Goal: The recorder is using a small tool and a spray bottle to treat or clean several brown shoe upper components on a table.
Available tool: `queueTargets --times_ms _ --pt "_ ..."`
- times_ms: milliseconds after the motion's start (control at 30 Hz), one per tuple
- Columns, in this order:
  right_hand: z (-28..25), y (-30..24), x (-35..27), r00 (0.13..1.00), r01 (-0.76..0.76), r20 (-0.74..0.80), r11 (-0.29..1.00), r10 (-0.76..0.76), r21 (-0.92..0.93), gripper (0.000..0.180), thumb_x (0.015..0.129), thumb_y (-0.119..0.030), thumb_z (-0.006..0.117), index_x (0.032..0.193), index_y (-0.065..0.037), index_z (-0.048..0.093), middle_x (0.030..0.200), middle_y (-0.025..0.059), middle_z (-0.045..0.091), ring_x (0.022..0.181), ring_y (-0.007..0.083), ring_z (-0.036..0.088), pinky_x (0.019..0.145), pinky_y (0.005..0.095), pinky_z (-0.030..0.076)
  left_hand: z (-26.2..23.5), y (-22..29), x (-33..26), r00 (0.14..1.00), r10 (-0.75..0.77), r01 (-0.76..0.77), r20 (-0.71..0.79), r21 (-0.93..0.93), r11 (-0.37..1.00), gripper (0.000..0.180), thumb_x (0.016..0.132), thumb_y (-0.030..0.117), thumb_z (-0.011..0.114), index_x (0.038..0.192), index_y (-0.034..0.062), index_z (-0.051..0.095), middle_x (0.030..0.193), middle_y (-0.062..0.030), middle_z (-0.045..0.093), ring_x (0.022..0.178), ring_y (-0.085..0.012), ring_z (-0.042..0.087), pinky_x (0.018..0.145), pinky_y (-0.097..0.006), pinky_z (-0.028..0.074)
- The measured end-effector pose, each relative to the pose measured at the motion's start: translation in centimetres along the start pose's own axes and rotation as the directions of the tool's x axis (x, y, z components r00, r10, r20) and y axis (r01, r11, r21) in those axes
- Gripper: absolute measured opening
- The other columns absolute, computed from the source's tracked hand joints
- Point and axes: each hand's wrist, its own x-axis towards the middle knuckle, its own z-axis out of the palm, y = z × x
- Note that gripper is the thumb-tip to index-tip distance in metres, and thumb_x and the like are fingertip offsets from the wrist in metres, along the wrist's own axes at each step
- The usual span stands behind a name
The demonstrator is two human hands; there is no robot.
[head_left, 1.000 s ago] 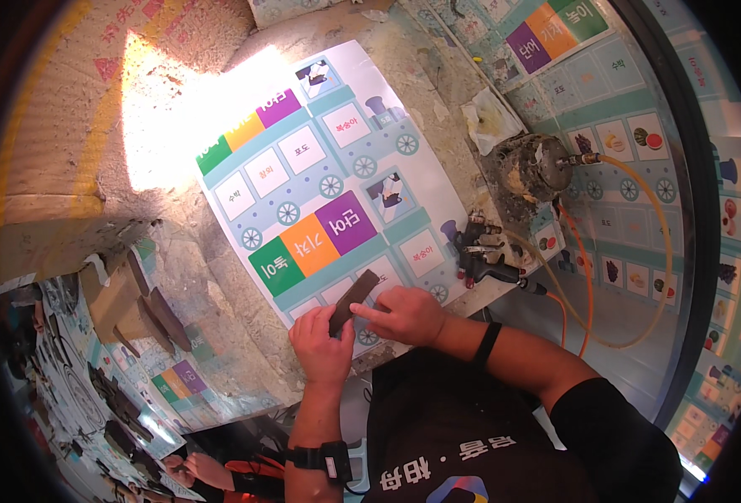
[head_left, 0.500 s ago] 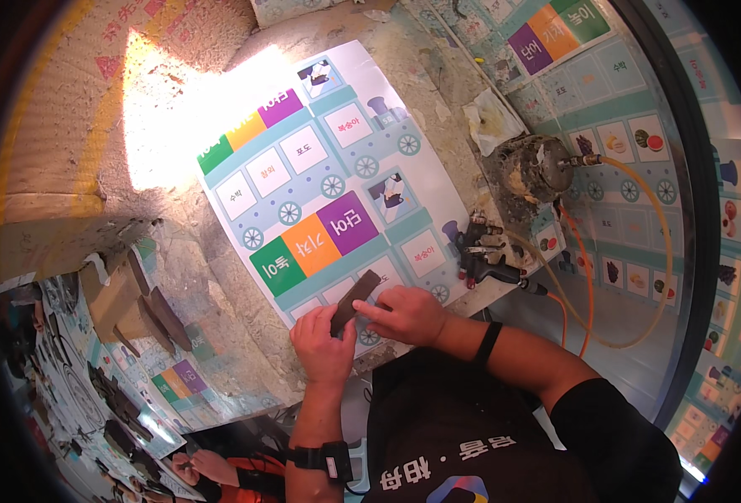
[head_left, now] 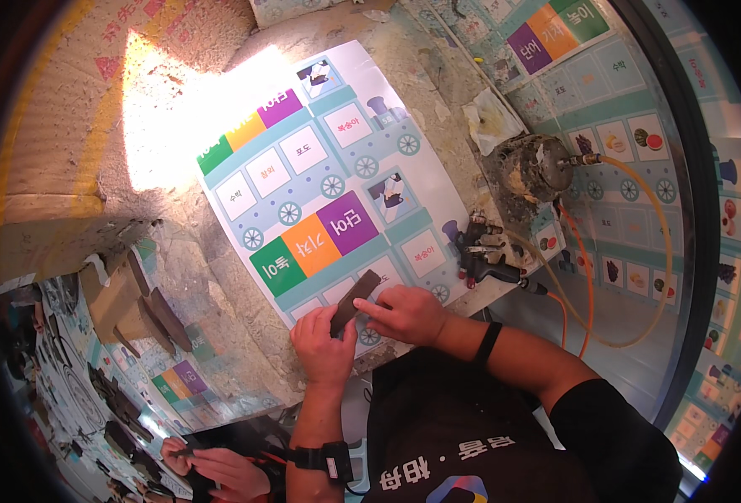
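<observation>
Dark brown strip (head_left: 354, 300) lies on the near edge of the train-print sheet (head_left: 320, 176), long axis slanting up to the right. Left hand (head_left: 323, 344) grips its lower end; right hand (head_left: 406, 313) presses beside it with one extended finger, grasping nothing.

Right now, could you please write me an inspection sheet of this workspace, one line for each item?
Surface: worn, stained worktable, strong light patch at upper left.
Job's things: printed train sheet lies flat; dark brown strip lies on its near edge.
Clutter: crumpled cloth, dirty metal pot, spray gun, cardboard pieces.
Grips: left hand holds the strip; right hand presses a finger beside it.
Cables: orange hose loops from the pot past the table edge.
Surroundings: more printed sheets at right, stacks at lower left; another person's hand at the bottom.
</observation>
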Motion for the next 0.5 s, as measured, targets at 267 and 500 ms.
queueTargets --times_ms 267,500 --pt "0.01 0.02 0.09 1.0 0.002 -0.005 1.0 -0.002 -0.007 0.051 0.084 -0.03 0.076 0.132 -0.017 0.066 0.083 0.003 0.053 0.071 0.0223 0.059 0.059 0.0361 0.049 -0.04 0.05 0.09 1.0 -0.003 0.003 -0.001 -0.003 1.0 0.043 0.069 0.014 0.086 0.108 0.0091 0.068 0.104 -0.011 0.067 0.1 -0.0332 0.064 0.089 -0.046 0.047" --pt "-0.08 0.0 0.09 1.0 0.015 -0.005 1.0 -0.015 -0.012 0.053 0.082 -0.031 0.077 0.133 -0.02 0.066 0.082 0.0026 0.052 0.07 0.0213 0.058 0.058 0.0356 0.049 0.01 -0.03 0.07 1.0 -0.006 0.006 -0.005 -0.002 1.0 0.042 0.069 0.014 0.086 0.107 0.0091 0.068 0.104 -0.0106 0.068 0.1 -0.0329 0.064 0.089 -0.047 0.048"
